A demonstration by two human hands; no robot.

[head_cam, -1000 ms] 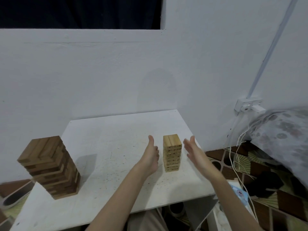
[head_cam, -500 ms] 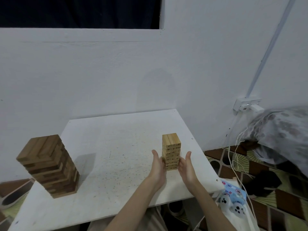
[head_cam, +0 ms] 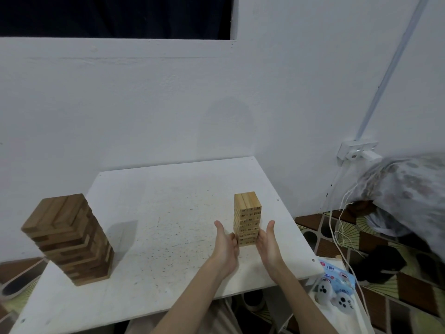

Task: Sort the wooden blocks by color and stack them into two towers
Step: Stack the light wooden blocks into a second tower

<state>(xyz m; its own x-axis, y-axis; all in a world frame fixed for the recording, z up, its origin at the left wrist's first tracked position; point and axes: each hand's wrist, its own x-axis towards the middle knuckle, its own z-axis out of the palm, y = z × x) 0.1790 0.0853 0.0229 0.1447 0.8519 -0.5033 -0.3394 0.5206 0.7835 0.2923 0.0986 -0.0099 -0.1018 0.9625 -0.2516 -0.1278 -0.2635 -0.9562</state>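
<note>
A small tower of light wooden blocks (head_cam: 247, 213) stands upright on the right part of the white table (head_cam: 173, 213). My left hand (head_cam: 225, 247) rests against the tower's lower left side, thumb up. On the lower right side my right hand (head_cam: 267, 242) presses in with straight fingers, so the tower's base sits between both palms. A larger tower of dark brown blocks (head_cam: 68, 239) stands at the table's left edge, apart from both hands.
A white wall rises right behind the table. To the right, a power socket (head_cam: 356, 151) with hanging white cables, a patterned cloth bundle (head_cam: 407, 191) and a patterned floor. Small blue and white toys (head_cam: 334, 289) lie below the table's right front corner.
Both hands came in from held apart and higher beside the light tower to its base, closing on its two sides. Since half a second ago they barely moved.
</note>
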